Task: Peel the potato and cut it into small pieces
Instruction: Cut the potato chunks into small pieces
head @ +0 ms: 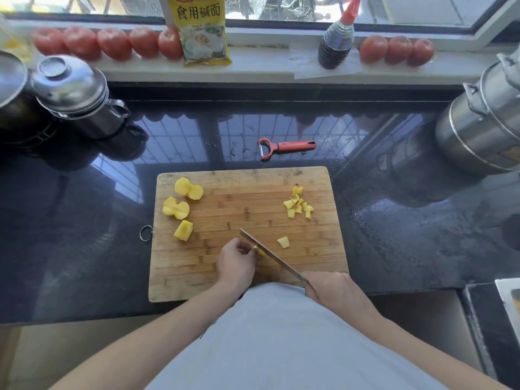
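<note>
Left hand point(235, 261) pinching potato piece point(257, 249) against board point(247, 288); right hand point(332, 288) gripping knife point(271, 256), slicing just beside fingertips. Dicing underway; bigger chunks point(180, 206) waiting beyond left hand.

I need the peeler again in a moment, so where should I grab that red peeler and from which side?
Take the red peeler by its long straight handle, coming from the right. It lies flat on the counter behind the cutting board, handle pointing right and blade head at the left end, so this probably keeps fingers off the blade.

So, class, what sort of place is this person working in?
Most likely a home kitchen: a wooden cutting board on a dark countertop, steel pots alongside, and tomatoes along the windowsill.
</note>
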Tool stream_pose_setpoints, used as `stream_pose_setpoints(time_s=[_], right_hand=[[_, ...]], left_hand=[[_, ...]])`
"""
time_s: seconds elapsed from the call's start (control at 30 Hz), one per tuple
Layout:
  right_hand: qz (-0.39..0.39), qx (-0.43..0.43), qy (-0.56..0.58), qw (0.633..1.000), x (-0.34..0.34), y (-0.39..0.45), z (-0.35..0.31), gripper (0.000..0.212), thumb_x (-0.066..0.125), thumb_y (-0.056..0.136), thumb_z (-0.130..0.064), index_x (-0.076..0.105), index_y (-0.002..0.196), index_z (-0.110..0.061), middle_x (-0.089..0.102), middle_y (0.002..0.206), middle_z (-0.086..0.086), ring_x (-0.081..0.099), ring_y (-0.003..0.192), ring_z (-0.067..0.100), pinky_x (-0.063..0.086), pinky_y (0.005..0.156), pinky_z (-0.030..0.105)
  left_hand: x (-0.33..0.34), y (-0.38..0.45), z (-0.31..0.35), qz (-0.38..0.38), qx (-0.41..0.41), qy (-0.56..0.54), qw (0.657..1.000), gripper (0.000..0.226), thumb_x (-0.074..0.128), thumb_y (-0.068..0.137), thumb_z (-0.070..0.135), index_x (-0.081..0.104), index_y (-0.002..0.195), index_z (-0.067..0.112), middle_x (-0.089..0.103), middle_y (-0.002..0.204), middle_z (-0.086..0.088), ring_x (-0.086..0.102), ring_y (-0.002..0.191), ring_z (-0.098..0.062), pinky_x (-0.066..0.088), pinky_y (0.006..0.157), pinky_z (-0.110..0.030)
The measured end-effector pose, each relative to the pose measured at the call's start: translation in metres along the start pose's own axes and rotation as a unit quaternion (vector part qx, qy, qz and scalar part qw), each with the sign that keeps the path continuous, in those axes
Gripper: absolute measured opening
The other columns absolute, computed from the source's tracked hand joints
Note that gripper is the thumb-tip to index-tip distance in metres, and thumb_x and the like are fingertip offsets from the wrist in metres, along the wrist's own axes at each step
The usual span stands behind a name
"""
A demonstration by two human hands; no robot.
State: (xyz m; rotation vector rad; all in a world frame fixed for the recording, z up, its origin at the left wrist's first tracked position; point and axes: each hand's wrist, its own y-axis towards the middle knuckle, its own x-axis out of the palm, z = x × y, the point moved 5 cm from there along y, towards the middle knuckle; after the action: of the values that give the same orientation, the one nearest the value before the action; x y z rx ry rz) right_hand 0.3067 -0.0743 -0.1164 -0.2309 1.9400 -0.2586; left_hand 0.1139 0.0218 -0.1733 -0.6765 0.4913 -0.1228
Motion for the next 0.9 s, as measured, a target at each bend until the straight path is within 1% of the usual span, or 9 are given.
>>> stream_pose_setpoints(time_s=[0.1,0.17,0.3,0.33,0.47,0.6,0.77,0.83,0.9], right_hand=[[0.052,-0.033,-0.024,0.998,-0.008,-0.001,-0.007,0.027,0.052,0.076,-0.013,0.031,0.066,-0.023,0.035,0.05,-0.005,0.034,0.04,0.024,0.034,0.034,0.035],[0.056,-0.052,-0.064,0.995,-0.008,-0.001,-0.008,0.017,0.05,0.073,-0.011,0.039,0.062,-0.02,0.035,0.048,-0.005,0.028,0.036,0.023,0.031,0.027,0.031],[0.081,-0.052,-0.099,0.99,-0.006,-0.001,-0.002,0.02,0.037,0.073,-0.015,0.053,0.062,-0.016,0.043,0.048,-0.001,0.025,0.032,0.025,0.03,0.026,0.028],[0.085,-0.054,-0.106,0.989,-0.006,-0.001,-0.002,0.02,0.037,0.073,-0.015,0.054,0.062,-0.016,0.043,0.048,-0.001,0.029,0.029,0.024,0.03,0.026,0.028],[0.087,-0.056,-0.135,0.985,-0.008,0.0,-0.001,0.019,0.04,0.071,-0.014,0.057,0.063,-0.018,0.047,0.049,-0.001,0.042,0.028,0.024,0.031,0.026,0.026],[0.076,-0.064,-0.16,0.982,-0.015,0.0,-0.004,0.009,0.057,0.064,-0.01,0.056,0.062,-0.019,0.048,0.048,-0.003,0.044,0.028,0.023,0.024,0.027,0.024],[-0.022,-0.006,-0.167,0.986,-0.002,0.006,0.001,0.041,0.089,0.044,-0.011,0.055,0.065,-0.021,0.05,0.05,-0.005,0.046,0.029,0.024,0.015,0.038,0.023],[-0.037,-0.02,-0.188,0.981,-0.002,0.014,-0.007,0.039,0.09,0.053,-0.016,0.055,0.071,-0.021,0.055,0.057,-0.006,0.054,0.037,0.024,0.021,0.039,0.027],[-0.051,-0.041,-0.183,0.981,0.001,0.025,-0.015,0.016,0.07,0.084,-0.022,0.057,0.092,-0.02,0.066,0.083,-0.003,0.067,0.065,0.03,0.033,0.05,0.032]], left_hand=[[0.0,0.0,-0.001,-0.001,-0.005,-0.015,1.0,0.014,0.073,0.094,0.012,0.068,0.081,0.014,0.075,0.067,0.001,0.075,0.065,-0.023,0.063,0.076,-0.046],[0.001,0.0,-0.001,-0.003,0.0,-0.023,1.0,0.012,0.072,0.092,0.009,0.072,0.082,0.016,0.076,0.07,0.002,0.076,0.067,-0.023,0.063,0.074,-0.044],[0.0,-0.005,0.007,-0.007,0.024,-0.004,1.0,0.02,0.07,0.087,0.003,0.072,0.078,0.02,0.073,0.078,0.007,0.068,0.077,-0.018,0.046,0.056,-0.016],[-0.001,-0.005,0.006,-0.007,0.023,-0.001,1.0,0.019,0.069,0.087,0.003,0.073,0.078,0.019,0.072,0.078,0.006,0.067,0.078,-0.018,0.042,0.054,-0.016],[-0.001,-0.003,0.002,-0.001,0.002,-0.014,1.0,0.012,0.071,0.086,0.006,0.076,0.078,0.013,0.075,0.078,-0.001,0.071,0.082,-0.028,0.046,0.059,-0.027],[-0.002,-0.003,0.002,-0.005,-0.027,-0.026,0.999,0.013,0.07,0.084,0.007,0.078,0.077,0.014,0.077,0.076,-0.002,0.075,0.08,-0.03,0.062,0.072,-0.041],[-0.003,-0.001,0.0,-0.011,-0.035,-0.025,0.999,0.011,0.071,0.08,0.009,0.078,0.075,0.016,0.078,0.075,-0.002,0.075,0.08,-0.032,0.064,0.077,-0.048],[-0.003,-0.001,0.001,-0.011,-0.04,-0.02,0.999,0.007,0.074,0.08,0.01,0.077,0.077,0.016,0.078,0.078,-0.003,0.075,0.082,-0.031,0.063,0.078,-0.044],[-0.004,-0.003,0.002,-0.01,-0.048,-0.022,0.999,0.002,0.075,0.077,0.014,0.076,0.079,0.015,0.078,0.077,-0.004,0.075,0.082,-0.031,0.063,0.079,-0.042]])
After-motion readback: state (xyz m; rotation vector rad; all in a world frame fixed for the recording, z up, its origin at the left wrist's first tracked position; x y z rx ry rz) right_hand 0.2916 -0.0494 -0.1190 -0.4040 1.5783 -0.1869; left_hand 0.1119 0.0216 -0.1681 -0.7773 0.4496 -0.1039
